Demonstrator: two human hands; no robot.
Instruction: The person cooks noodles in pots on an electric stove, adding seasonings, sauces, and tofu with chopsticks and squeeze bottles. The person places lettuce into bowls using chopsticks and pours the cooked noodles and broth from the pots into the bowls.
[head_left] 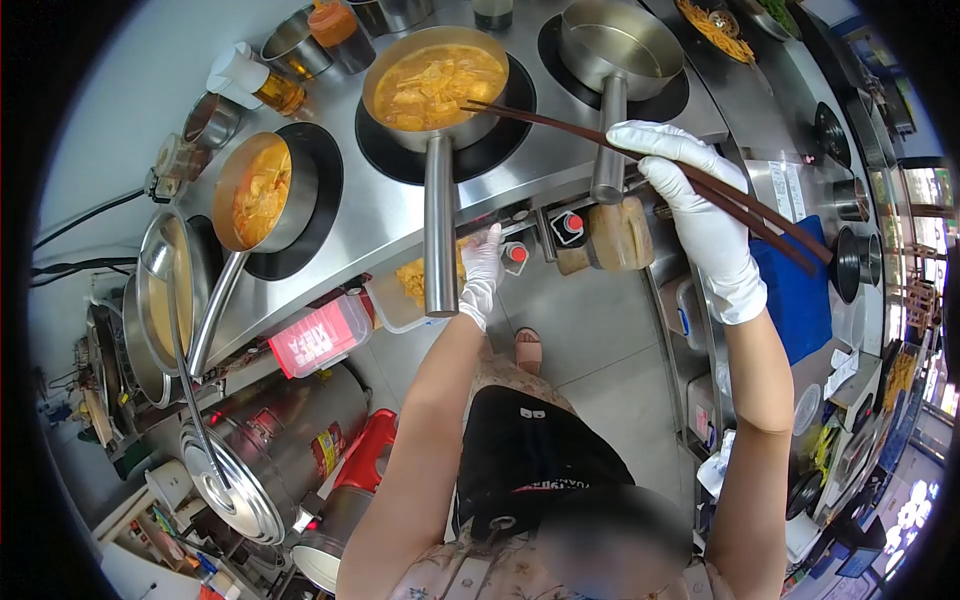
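My right hand (695, 205), in a white glove, is closed around long brown chopsticks (560, 122). Their tips are at the right side of the middle saucepan (437, 190), touching or just over the orange stew (440, 85) with pale pieces in it. White-gloved too, my left hand (481, 275) is at the stove's front edge, just right of that pan's handle. Its fingers look drawn together; what they hold, if anything, is hidden. Close beside it are a red-capped bottle (515, 256) and a plastic tub of yellow food (400, 300).
A second saucepan of orange stew (262, 192) sits on the left burner. On the right burner is a saucepan of clear liquid (620, 50). A wide pot with a ladle (165, 290) stands far left. Bottles (275, 90) line the back; a blue cloth (795, 290) lies right.
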